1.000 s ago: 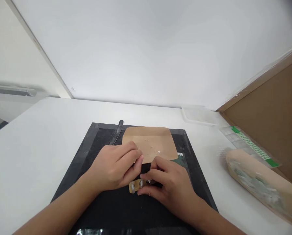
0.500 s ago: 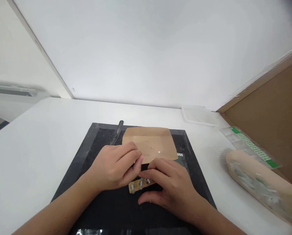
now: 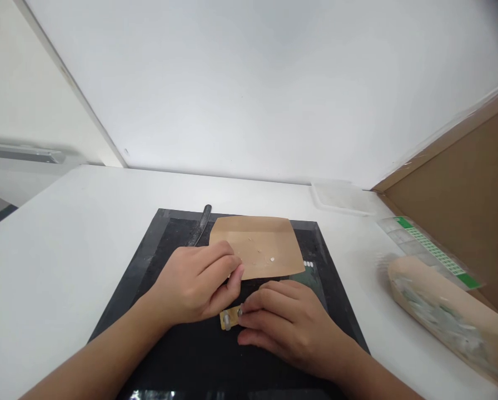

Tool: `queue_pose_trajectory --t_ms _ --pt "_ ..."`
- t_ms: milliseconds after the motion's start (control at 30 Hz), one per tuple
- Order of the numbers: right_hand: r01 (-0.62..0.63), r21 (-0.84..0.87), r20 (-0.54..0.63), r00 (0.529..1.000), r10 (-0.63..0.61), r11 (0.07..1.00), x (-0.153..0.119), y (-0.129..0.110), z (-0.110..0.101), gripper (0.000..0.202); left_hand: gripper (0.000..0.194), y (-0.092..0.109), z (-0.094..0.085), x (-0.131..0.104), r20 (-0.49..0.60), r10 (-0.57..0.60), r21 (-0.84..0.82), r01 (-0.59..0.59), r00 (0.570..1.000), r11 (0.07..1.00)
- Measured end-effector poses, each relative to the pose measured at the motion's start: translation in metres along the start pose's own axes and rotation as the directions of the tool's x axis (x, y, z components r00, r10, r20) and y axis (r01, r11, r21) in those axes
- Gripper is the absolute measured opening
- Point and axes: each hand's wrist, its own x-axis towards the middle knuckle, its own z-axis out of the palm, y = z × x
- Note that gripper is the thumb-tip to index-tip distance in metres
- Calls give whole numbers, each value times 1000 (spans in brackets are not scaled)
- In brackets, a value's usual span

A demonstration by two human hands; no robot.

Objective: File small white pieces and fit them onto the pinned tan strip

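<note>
My left hand (image 3: 203,283) is closed in a pinch at the near left edge of a tan paper tray (image 3: 253,224). Whatever its fingertips may hold is too small to make out. Below them on the black mat lies a short yellow strip (image 3: 234,315) with a small clear piece (image 3: 227,320) standing on it. My right hand (image 3: 284,319) covers the strip's right part, its fingers drawn together around another clear piece there. Its thumb rests lower, by the mat. A white speck (image 3: 273,259) and several tiny bits lie in the tray.
The black mat (image 3: 182,355) sits on a white table (image 3: 86,233). On the mat are a dark curved tool (image 3: 201,225) and a green card (image 3: 309,280). To the right are a clear lid (image 3: 343,199), a green-labelled plastic case (image 3: 432,250) and a tan tray of clear bags (image 3: 444,316).
My right fingers have shifted slightly left and closed over the strip, hiding clear pieces that showed before. My left hand has barely moved.
</note>
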Motion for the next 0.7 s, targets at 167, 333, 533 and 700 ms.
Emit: queue_pose_trajectory --t_ms 167,333,533,700 --pt "38 -104 16 999 -37 994 5 -8 -3 12 9 0 1 0 9 -8 -4 8 1000 1000" --pt "63 -192 25 998 -59 979 7 -11 -1 17 23 1 0 -1 -36 -36 -41 35 999 999" --pt "60 -227 12 998 -58 972 6 -12 8 23 35 1 3 0 -92 -28 -43 24 995 999" --pt "84 -315 47 996 -73 945 9 -18 8 26 36 2 4 -1 -108 -23 -56 17 994 998"
